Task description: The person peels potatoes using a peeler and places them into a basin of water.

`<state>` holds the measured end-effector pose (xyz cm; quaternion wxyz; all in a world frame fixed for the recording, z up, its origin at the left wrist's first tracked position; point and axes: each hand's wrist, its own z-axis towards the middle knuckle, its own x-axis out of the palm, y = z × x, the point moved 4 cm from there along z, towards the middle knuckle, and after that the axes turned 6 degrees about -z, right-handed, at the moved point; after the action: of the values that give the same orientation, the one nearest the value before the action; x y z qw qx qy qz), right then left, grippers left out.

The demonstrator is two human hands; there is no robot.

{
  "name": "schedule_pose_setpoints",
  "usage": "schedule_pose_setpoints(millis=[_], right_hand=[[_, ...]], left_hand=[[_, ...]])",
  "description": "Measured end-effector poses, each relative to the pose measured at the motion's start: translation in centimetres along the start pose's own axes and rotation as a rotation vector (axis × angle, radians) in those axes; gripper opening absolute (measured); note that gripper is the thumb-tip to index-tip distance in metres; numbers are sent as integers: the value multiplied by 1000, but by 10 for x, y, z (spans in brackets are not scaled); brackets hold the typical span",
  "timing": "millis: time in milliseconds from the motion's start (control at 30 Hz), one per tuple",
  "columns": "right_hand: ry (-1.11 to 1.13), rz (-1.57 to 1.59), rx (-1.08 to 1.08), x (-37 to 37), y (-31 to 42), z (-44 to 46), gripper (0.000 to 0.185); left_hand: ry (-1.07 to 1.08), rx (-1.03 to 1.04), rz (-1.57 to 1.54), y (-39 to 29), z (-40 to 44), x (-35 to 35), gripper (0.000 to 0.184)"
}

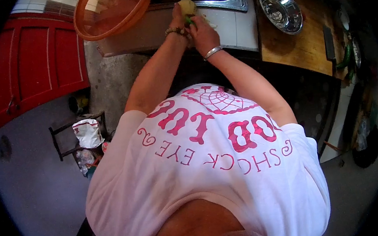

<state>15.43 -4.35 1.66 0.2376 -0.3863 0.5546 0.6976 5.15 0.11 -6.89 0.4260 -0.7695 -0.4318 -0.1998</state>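
At the counter's front edge, my left hand [177,20] is closed around a pale yellow, round vegetable [187,7] that looks like a potato. My right hand [205,35] grips a small green-handled tool [189,20], apparently a peeler, held against the vegetable's lower side. Its blade is hidden by my fingers. Pale scraps [211,25] lie on the white tiles just beyond my right hand. Both hands are close together, with a bead bracelet on the left wrist and a silver bangle on the right.
A metal sink [243,0] lies behind my hands. To the left, an orange plastic basin [91,36] rests on the counter. A shiny steel bowl [281,10] and a dark flat-bladed item [329,42] are on the wooden board [276,50] at right. Red doors [32,67] stand far left.
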Motion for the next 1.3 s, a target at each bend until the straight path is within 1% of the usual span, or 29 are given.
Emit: schedule_pose_setpoints(millis=[67, 133, 200, 233, 267, 333, 367, 400, 433, 467, 533, 567, 600, 633, 700, 767, 833, 867, 900, 933, 967, 1000, 1033, 1067, 1100, 1133, 1200, 1233, 1300], right_hand=[[61, -49, 26, 2, 2, -3, 25], [142, 15, 42, 10, 0, -6, 24], [157, 49, 50, 15, -4, -6, 25], [172, 78, 46, 17, -7, -7, 26], [171, 78, 41, 19, -10, -5, 26], [78, 389, 171, 17, -20, 5, 30], [73, 388, 166, 14, -25, 13, 30], [54, 468, 260, 9, -33, 20, 31], [35, 548, 355, 6, -41, 24, 33], [36, 549, 357, 0, -40, 29, 33], [42, 444, 246, -18, -30, 39, 34], [11, 396, 186, -25, -26, 43, 33], [10, 395, 187, -23, -27, 46, 33], [-31, 337, 142, -22, -28, 50, 33], [-69, 277, 93, -24, -26, 52, 32], [72, 205, 75, -19, -22, 46, 33], [96, 204, 44, -23, -15, 30, 33], [115, 202, 16, -25, -13, 25, 33], [116, 198, 14, -24, -16, 25, 33], [69, 229, 108, -21, -25, 24, 34], [21, 261, 205, -21, -33, 25, 34], [21, 263, 206, -22, -36, 26, 34], [143, 475, 369, -19, -45, 26, 34], [262, 686, 531, -14, -52, 26, 34], [287, 877, 509, -9, -52, 25, 34], [285, 875, 511, -7, -55, 22, 34], [285, 1165, 598, -9, -41, 15, 31], [288, 1164, 597, -7, -38, 15, 31], [237, 1397, 629, 0, -31, 16, 29]], left_hand=[[11, 9, -21, -2, 8, -3, 70], [12, 14, -26, -8, 18, -15, 68], [25, -38, -139, -12, 15, -12, 64], [29, -38, -140, -11, 12, -9, 64], [2, 22, -75, -17, -2, 0, 68], [-20, 94, -8, -29, -7, 3, 73], [82, 147, -9, -34, -4, 0, 65], [179, 195, -11, -37, -2, -4, 60], [177, 193, -11, -39, 2, -12, 60], [186, 178, 67, -43, 6, -18, 59], [194, 158, 148, -42, 1, -18, 58], [148, 222, 166, -42, -11, -11, 59], [102, 287, 181, -42, -20, -6, 59], [102, 287, 181, -40, -27, -2, 59], [-46, 283, 371, -38, -32, -4, 63], [-31, 277, 288, -35, -25, -11, 64], [-11, 272, 202, -30, -4, -28, 66], [26, 189, 88, -31, 1, -32, 67], [63, 108, -25, -29, 6, -34, 69], [62, 111, -27, -26, 8, -39, 69], [103, 158, 46, -33, -16, -20, 74], [144, 203, 120, -36, -30, -9, 81], [144, 202, 123, -36, -31, -11, 81], [200, 162, 18, -36, -30, -12, 79], [255, 120, -89, -34, -30, -12, 77], [256, 117, -91, -33, -29, -13, 77], [317, 123, -176, -33, -27, -13, 74], [314, 126, -178, -32, -27, -14, 74], [330, 202, -89, -34, -29, -13, 74]])
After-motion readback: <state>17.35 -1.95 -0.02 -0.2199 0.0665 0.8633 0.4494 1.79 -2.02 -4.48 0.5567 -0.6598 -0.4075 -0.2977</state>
